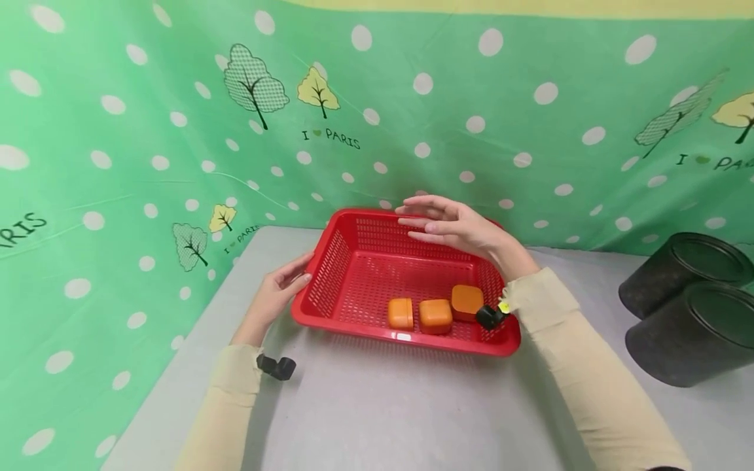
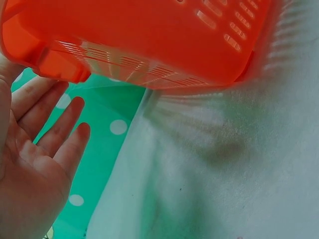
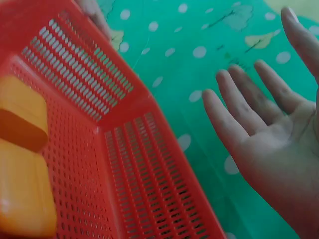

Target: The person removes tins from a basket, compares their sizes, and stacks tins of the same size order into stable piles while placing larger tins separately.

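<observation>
A red plastic basket (image 1: 406,268) with slotted walls stands on the table, three small rounded orange boxes (image 1: 436,316) along its near side. At the basket's left end, my left hand (image 1: 279,288) has its thumb and fingertips right at the rim. Its fingers (image 2: 65,122) look straight in the left wrist view, some free below the rim; the thumb is partly hidden there. My right hand (image 1: 453,226) is raised over the basket's far right part, fingers spread and holding nothing. In the right wrist view its fingers (image 3: 239,107) are apart from the basket wall.
Two dark lidded canisters (image 1: 701,333) stand at the table's right side. A green dotted cloth (image 1: 424,118) hangs behind the table and along its left. The pale grey tabletop (image 1: 383,418) stretches in front of the basket.
</observation>
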A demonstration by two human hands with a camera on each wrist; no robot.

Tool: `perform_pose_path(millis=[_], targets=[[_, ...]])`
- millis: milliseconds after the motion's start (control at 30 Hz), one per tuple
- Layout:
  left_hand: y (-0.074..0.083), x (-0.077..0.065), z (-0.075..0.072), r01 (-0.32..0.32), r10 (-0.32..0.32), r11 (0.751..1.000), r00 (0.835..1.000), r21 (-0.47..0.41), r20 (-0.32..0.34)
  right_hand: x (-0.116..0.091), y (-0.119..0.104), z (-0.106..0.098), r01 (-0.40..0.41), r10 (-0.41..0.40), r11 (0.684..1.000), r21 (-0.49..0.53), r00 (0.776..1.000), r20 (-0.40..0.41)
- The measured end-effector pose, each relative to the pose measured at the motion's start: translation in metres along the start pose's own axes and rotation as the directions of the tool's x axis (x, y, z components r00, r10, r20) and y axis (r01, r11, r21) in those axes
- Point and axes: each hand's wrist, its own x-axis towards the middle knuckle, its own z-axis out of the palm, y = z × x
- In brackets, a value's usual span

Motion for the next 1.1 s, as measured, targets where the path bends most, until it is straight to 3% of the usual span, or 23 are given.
perform_pose_path(millis=[100,200,333,500,733,933,1100], targets=[[-0.001,0.000,0.000,0.000,0.000,1.000,1.000,-0.002,0.000,0.012,0.012,-0.011,0.008,-0.016,0.998,0.061,0.991,0.133],[-0.002,-0.001,0.002,0.004,-0.004,1.000,1.000,-0.002,0.003,0.020,0.025,-0.018,-0.016,-0.014,0.994,0.111,0.965,0.262],[-0.002,-0.002,0.005,0.017,-0.017,1.000,1.000,0.001,0.009,0.027,0.040,-0.020,-0.080,0.058,0.996,0.043,0.926,0.374],[0.000,-0.003,0.004,0.027,-0.027,1.000,1.000,0.011,0.004,0.031,0.051,-0.014,-0.188,0.236,0.971,-0.150,0.865,0.444],[0.002,0.000,0.002,0.022,-0.022,1.000,1.000,0.011,-0.003,0.036,0.058,-0.005,-0.279,0.448,0.885,-0.372,0.725,0.523],[0.002,0.000,0.001,0.014,-0.014,1.000,1.000,0.013,-0.006,0.039,0.064,0.002,-0.317,0.521,0.847,-0.426,0.652,0.552],[0.001,-0.001,0.002,0.012,-0.012,1.000,1.000,0.015,-0.008,0.039,0.071,0.004,-0.337,0.542,0.838,-0.430,0.609,0.579]])
